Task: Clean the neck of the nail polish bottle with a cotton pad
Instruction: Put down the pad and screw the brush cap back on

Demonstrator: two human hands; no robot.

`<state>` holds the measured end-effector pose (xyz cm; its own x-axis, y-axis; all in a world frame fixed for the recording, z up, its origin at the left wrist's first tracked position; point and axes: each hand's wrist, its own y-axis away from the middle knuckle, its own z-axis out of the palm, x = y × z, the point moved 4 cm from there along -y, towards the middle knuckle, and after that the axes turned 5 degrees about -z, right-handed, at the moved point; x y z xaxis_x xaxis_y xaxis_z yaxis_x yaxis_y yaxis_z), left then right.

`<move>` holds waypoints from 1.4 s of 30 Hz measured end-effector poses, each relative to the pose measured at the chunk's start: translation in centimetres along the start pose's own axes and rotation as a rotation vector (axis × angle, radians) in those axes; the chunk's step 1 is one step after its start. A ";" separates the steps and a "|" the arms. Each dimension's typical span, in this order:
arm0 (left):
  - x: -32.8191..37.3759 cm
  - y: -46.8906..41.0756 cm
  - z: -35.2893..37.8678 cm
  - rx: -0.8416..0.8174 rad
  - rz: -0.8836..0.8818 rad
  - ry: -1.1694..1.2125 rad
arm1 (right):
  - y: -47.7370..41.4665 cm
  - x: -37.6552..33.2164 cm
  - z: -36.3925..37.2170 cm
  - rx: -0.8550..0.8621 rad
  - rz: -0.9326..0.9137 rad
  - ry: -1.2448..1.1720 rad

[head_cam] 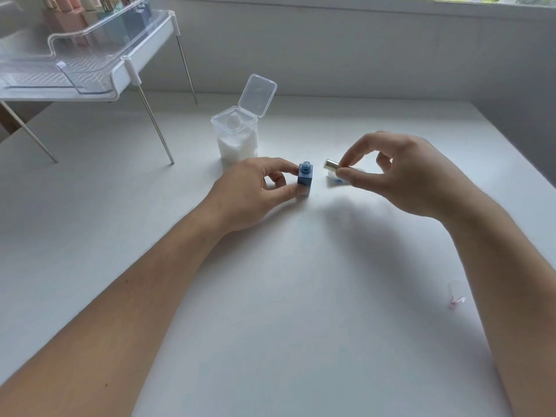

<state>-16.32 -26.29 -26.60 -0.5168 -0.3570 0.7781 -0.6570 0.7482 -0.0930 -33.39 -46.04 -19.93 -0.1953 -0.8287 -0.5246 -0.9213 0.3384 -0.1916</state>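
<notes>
While the left hand (255, 188) pins the little blue nail polish bottle (305, 179) upright on the white table (270, 296), thumb and forefinger clamped on its square sides, the threaded neck (306, 166) stands bare and points straight up. That's the part to be wiped, and it's open on the side facing the right hand.

Over to the right hand (400, 173): thumb and forefinger are pinched together on the gold cap (332, 164), held tilted with its long axis roughly level and one end aimed back at the bottle. Cap and neck are near but apart, with clear table between them. Just under those fingers lies something pale with a blue smear, touching or almost touching the table; I'd take it for a cotton pad (337, 179), though it's mostly hidden by the thumb.

Toward the far edge, just beyond the left hand, sits the clear box of cotton (237, 139), lid flipped up and white pads showing inside.

So the geometry is this: neck vertical, bottle steadied from its left, free access from the right and above. My read is that the right hand is the one to act, since the left is committed. It sits just beside the neck, but it's full of cap, so the cap needs parking before any pad goes on those threads.
</notes>
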 end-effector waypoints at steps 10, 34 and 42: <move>0.5 0.2 -0.1 0.066 0.014 -0.011 | -0.5 -0.4 -0.2 0.163 -0.043 -0.299; 1.9 1.0 0.6 0.037 0.059 0.011 | -0.8 -1.8 1.3 0.214 -0.056 -0.777; 1.8 1.0 0.6 0.040 0.053 0.019 | -0.8 -1.7 1.3 0.204 -0.049 -0.771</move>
<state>-18.19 -26.51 -25.67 -0.5414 -0.3065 0.7829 -0.6503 0.7428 -0.1589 -31.85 -44.32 -20.00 0.1999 -0.3284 -0.9231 -0.8283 0.4466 -0.3383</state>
